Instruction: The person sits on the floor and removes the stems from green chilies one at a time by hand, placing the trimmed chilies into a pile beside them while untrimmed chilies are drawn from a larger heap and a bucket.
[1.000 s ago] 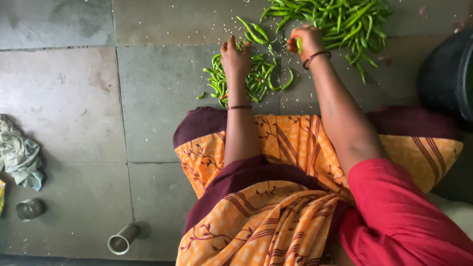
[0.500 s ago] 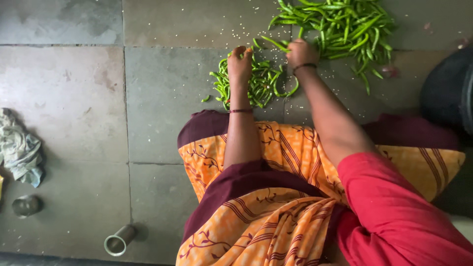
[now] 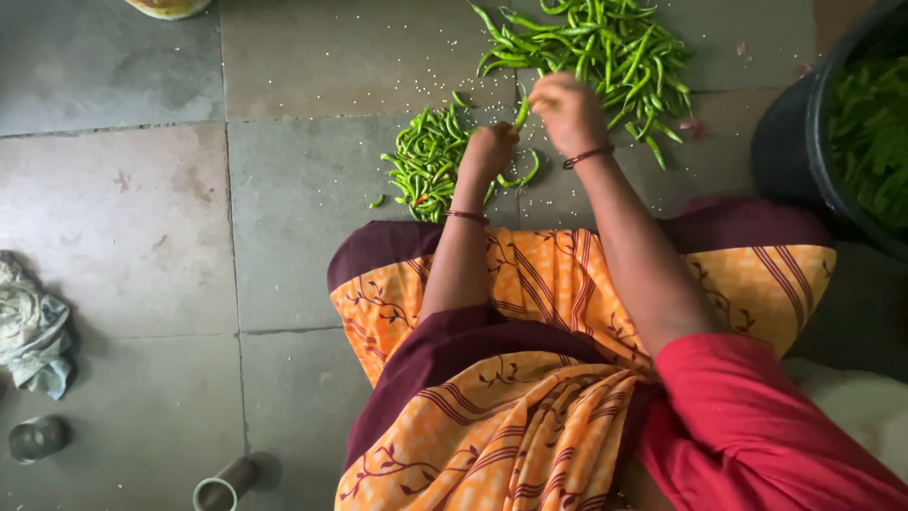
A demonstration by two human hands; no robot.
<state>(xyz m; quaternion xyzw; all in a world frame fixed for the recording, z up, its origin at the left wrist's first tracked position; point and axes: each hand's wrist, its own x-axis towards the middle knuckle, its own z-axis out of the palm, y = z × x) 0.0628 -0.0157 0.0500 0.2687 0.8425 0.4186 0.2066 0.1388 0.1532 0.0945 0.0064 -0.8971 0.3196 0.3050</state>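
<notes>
I sit on a grey stone floor with an orange and maroon cloth over my legs. My left hand (image 3: pixel 490 151) and my right hand (image 3: pixel 566 112) are closed together on one green chilli (image 3: pixel 521 112), held between them above the floor. A small heap of green chillies (image 3: pixel 424 161) lies just left of my left hand. A larger pile of long green chillies (image 3: pixel 605 47) spreads out beyond my right hand. Each wrist wears a thin bangle.
A black tub (image 3: pixel 804 151) with green chillies inside stands at the right. A crumpled cloth (image 3: pixel 33 326) lies at the left edge, with a small metal cup (image 3: pixel 36 437) and a tipped steel tumbler (image 3: pixel 225 487) near it. Part of a round vessel (image 3: pixel 168 8) shows at the top.
My hands have come closer together, both now on one chilli. The view has shifted, so the black tub at the right shows more.
</notes>
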